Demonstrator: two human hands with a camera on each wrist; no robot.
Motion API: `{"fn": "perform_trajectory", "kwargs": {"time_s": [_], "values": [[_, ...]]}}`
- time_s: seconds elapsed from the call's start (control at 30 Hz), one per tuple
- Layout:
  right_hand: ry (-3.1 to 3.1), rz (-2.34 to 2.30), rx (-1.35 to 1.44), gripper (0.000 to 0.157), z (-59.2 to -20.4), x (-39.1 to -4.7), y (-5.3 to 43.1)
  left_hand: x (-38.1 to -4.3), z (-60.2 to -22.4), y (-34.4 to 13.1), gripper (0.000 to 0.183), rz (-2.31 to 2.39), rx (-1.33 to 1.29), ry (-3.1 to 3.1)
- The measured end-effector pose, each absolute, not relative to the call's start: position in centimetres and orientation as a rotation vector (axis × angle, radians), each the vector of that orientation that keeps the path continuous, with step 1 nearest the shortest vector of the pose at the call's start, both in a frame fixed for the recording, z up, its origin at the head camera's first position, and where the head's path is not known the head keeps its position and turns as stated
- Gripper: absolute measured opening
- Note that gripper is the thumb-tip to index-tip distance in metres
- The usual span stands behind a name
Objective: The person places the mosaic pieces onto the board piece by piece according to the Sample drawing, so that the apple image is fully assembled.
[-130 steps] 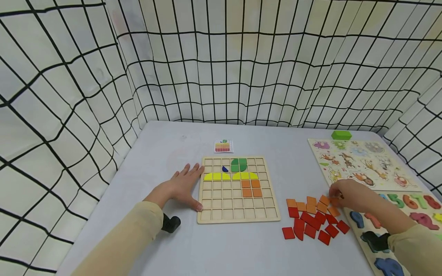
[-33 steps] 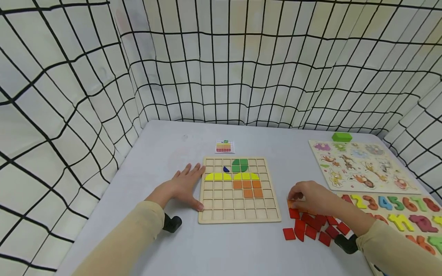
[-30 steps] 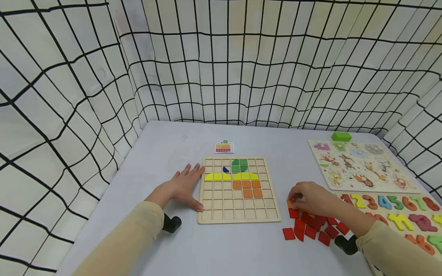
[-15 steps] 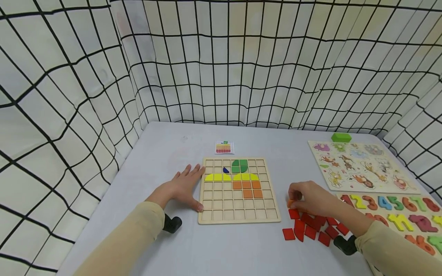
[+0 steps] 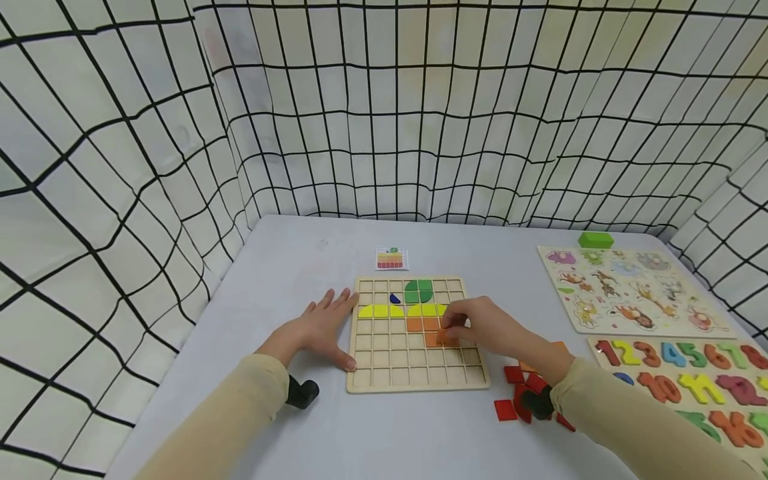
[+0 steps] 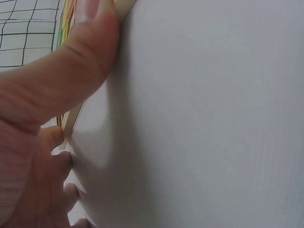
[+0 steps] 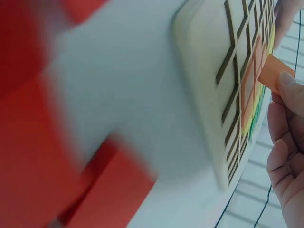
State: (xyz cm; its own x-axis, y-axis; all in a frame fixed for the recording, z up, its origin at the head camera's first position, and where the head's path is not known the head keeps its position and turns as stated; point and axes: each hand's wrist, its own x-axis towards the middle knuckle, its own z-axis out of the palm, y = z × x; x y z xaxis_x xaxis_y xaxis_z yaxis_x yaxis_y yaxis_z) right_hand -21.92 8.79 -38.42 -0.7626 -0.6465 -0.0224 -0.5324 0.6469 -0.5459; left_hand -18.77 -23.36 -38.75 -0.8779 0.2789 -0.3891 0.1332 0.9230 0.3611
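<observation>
A wooden grid board (image 5: 384, 380) lies mid-table, holding green, blue, yellow and orange pieces in some of its cells. My left hand (image 5: 318, 331) rests at the board's left edge, fingers spread, its thumb and fingertips touching the rim. Between thumb and finger, my right hand (image 5: 483, 323) pinches an orange square tile (image 7: 275, 72), tilted over the right half of the board. In the head view that hand covers some of the cells there. Flat in the cells are orange tiles (image 5: 423, 325) below the yellow pieces (image 5: 384, 311) and the green leaf-shaped pieces (image 5: 419, 291).
A small picture card (image 5: 392, 259) lies behind the board. Several red tiles (image 5: 506, 410) and a few orange ones lie under the right forearm. An animal puzzle (image 5: 636, 290), a number-and-letter puzzle (image 5: 600, 350) and a green block (image 5: 596, 240) stand at right. Netting surrounds the table.
From the tile pile my right hand has moved left to the board, carrying an orange tile. Earlier, a third orange tile joined the upper orange row. The left hand stays put.
</observation>
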Motion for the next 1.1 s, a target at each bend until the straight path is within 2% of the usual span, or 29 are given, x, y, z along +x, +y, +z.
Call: {"fn": "perform_trajectory", "kwargs": {"time_s": [0.33,1.1], "values": [[2.606,-0.784,-0.985,0.005,-38.4,-21.7,4.9,-18.8,-38.9,-23.2,0.130,0.460,0.308,2.645],[2.731,-0.525,-1.033,0.004,-39.1,-21.3,3.1,-18.8,-39.0,-23.4,0.131,0.458,0.308,2.642]]}}
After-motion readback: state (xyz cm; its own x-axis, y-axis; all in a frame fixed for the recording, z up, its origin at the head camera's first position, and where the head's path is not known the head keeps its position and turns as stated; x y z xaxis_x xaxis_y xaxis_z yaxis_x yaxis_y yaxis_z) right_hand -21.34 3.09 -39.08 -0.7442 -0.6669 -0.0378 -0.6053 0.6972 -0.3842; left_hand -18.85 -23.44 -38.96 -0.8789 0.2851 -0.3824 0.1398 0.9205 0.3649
